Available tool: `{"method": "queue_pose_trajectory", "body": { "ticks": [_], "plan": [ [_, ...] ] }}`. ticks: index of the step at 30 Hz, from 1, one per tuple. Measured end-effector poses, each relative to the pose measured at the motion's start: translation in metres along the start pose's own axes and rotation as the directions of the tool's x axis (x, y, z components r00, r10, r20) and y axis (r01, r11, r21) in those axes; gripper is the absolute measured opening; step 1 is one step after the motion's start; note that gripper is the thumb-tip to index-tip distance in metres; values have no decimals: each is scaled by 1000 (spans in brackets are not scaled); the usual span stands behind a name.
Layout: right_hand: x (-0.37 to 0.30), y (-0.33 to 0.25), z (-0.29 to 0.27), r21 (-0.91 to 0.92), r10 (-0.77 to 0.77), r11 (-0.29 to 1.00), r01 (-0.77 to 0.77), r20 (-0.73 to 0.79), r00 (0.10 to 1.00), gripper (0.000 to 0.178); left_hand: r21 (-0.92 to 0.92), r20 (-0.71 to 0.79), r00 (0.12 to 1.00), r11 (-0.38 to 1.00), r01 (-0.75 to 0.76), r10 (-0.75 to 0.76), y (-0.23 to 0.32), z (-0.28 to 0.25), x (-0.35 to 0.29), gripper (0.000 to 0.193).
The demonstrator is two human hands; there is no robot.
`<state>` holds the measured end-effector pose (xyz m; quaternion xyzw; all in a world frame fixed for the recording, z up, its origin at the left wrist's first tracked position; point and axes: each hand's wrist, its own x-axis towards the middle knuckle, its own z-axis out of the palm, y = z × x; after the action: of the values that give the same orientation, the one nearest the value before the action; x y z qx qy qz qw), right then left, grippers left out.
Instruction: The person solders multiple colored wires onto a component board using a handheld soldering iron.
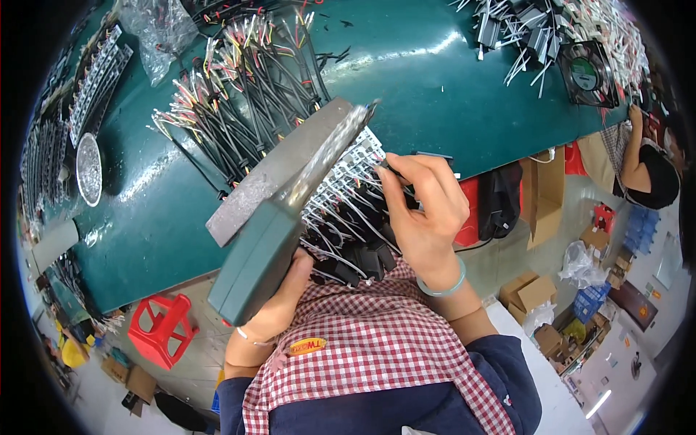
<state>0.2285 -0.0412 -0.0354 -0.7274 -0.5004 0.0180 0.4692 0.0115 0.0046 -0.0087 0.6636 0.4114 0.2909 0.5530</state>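
The left hand (279, 297) is wrapping its grip around the green handle of a flat metal-faced tool (290, 196), holding it tilted above the edge of the bench (435, 87). The right hand (420, 210) is pinching a thin dark wire (428, 154) between thumb and fingertips, just beside the tool's metal face. A bundle of white-tipped wires (348, 203) is lying under both hands, over a checked apron (362, 348). More black cables (246, 94) are lying on the bench beyond.
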Motion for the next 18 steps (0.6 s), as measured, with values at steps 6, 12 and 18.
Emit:
{"method": "queue_pose_trajectory", "body": {
  "ticks": [6, 12, 18],
  "plan": [
    [-1, -4, 4, -28, 41, 999, -41, -1, 999, 28, 237, -89, 996, 971, 26, -4, 8, -8, -8, 20],
    [-1, -3, 4, -33, 60, 998, -61, -2, 998, 28, 325, 5, 996, 942, -82, 85, 2, -14, -10, 25],
    [-2, -2, 5, -46, 61, 997, -61, -9, 998, 29, 379, 79, 968, 891, -248, 236, 11, -7, 7, 26]
  ]
}}
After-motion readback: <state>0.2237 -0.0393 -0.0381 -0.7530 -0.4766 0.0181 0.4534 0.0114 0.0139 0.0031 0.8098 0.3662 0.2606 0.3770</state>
